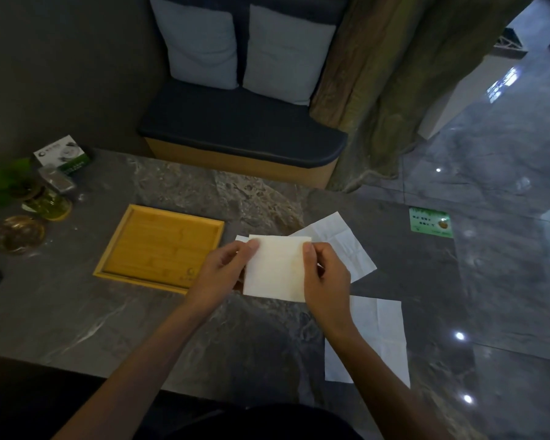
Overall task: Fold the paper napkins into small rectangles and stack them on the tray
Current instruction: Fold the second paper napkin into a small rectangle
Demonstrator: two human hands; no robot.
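Both hands, left hand [223,268] and right hand [324,271], pinch the half-folded napkin [277,268] by its side edges. Risk: edges misalign, crooked crease. Bamboo tray [159,246] empty.

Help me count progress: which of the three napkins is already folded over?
The napkin in the hands, pinched by left hand and right hand. The far napkin and near napkin lie flat, unfolded, on the table.
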